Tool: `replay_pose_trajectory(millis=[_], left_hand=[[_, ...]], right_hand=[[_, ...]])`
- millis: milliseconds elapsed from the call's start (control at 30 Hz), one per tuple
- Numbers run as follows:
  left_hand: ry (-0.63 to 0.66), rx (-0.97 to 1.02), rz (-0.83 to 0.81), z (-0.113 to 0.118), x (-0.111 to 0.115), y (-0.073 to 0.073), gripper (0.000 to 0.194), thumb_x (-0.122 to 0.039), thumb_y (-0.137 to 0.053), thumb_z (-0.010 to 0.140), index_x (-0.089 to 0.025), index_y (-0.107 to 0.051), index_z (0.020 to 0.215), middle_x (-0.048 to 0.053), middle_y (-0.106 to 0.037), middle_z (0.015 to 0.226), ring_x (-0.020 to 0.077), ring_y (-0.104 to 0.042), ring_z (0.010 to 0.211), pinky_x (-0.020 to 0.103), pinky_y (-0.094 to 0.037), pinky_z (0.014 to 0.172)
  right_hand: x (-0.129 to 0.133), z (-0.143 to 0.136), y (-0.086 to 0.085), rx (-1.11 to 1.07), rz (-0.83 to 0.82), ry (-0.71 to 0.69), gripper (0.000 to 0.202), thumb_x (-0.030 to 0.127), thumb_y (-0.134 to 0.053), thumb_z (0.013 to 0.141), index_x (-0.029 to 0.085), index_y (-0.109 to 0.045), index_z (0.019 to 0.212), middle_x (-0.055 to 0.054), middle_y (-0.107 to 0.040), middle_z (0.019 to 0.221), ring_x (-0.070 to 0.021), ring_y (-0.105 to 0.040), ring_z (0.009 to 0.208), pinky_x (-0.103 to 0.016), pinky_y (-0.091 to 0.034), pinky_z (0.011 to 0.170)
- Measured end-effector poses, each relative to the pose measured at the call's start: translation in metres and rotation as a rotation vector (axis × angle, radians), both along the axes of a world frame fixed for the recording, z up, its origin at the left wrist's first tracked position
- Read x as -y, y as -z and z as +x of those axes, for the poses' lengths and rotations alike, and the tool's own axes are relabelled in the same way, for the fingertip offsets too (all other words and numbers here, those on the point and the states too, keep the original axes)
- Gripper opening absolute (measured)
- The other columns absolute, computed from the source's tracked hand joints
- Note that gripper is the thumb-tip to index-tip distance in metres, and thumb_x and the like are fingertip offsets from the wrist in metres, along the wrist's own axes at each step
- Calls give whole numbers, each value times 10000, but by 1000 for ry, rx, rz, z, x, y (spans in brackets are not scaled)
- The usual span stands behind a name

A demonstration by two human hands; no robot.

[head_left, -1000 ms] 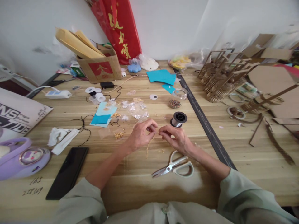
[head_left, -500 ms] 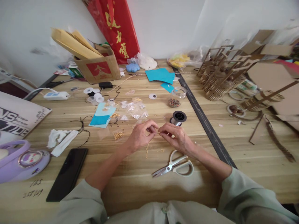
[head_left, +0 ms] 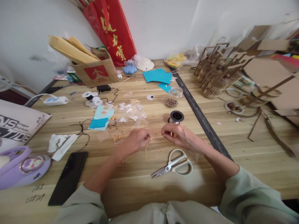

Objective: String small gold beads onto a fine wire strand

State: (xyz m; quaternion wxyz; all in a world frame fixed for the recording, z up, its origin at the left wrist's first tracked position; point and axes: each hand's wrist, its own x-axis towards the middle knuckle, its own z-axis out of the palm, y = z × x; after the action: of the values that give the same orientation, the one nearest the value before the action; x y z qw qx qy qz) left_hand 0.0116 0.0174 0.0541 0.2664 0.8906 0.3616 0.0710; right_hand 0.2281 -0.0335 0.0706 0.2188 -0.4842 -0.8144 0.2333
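A: Where is the gold chain (head_left: 146,152), and how do the fingers stand?
B: The left hand (head_left: 137,139) pinches its upper end; the rest trails just below those fingertips. The right hand (head_left: 179,135) curls nearby, apart from it; whether it grips anything is unclear.
A: How does it handle?
B: Probably light, limp and slippery, its links easily strained. Best hold: the end link, between thumb and fingertip.

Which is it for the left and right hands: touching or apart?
Apart. The head view shows a strip of tabletop between the left hand and the right hand.
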Motion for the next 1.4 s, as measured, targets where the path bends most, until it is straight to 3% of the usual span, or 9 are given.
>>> replay_pose_trajectory(millis=[133, 433, 767, 1133, 1400], left_hand=[[14, -138, 57, 3, 5, 10, 100, -188, -499, 801, -173, -561, 724, 18, -604, 738, 163, -547, 712, 281, -393, 694], [10, -151, 124, -2, 9, 32, 133, -134, -458, 814, -171, -530, 709, 27, -580, 736, 166, -530, 715, 276, -373, 670], [-33, -127, 66, -17, 13, 27, 141, -137, -450, 829, -170, -529, 716, 22, -586, 749, 157, -532, 710, 271, -371, 656], [-79, -99, 34, -24, 8, 31, 123, -162, -483, 817, -168, -598, 773, 26, -624, 768, 154, -551, 708, 262, -392, 657], [17, -46, 91, -17, 5, 32, 141, -160, -474, 845, -172, -612, 871, 54, -632, 900, 172, -566, 843, 282, -428, 765]], right_hand=[[-2, 6, 2, 87, -3, -48, 103, 123, -483, 845, 154, -561, 786, -17, -588, 718, -102, -500, 613, -219, -332, 599], [-1, 11, -1, 265, -45, -94, 117, 165, -459, 873, 162, -549, 799, -35, -613, 738, -117, -506, 631, -231, -276, 574], [-3, 19, -3, 357, -96, -233, 172, 154, -446, 879, 168, -541, 737, -34, -612, 733, -126, -537, 653, -251, -285, 599], [-10, 20, 14, 419, -132, -291, 143, 138, -458, 846, 164, -556, 744, -28, -614, 695, -139, -574, 673, -254, -277, 587], [-11, 20, 18, 441, -147, -297, 159, 151, -448, 864, 162, -571, 764, -32, -612, 692, -142, -569, 661, -253, -275, 569]])
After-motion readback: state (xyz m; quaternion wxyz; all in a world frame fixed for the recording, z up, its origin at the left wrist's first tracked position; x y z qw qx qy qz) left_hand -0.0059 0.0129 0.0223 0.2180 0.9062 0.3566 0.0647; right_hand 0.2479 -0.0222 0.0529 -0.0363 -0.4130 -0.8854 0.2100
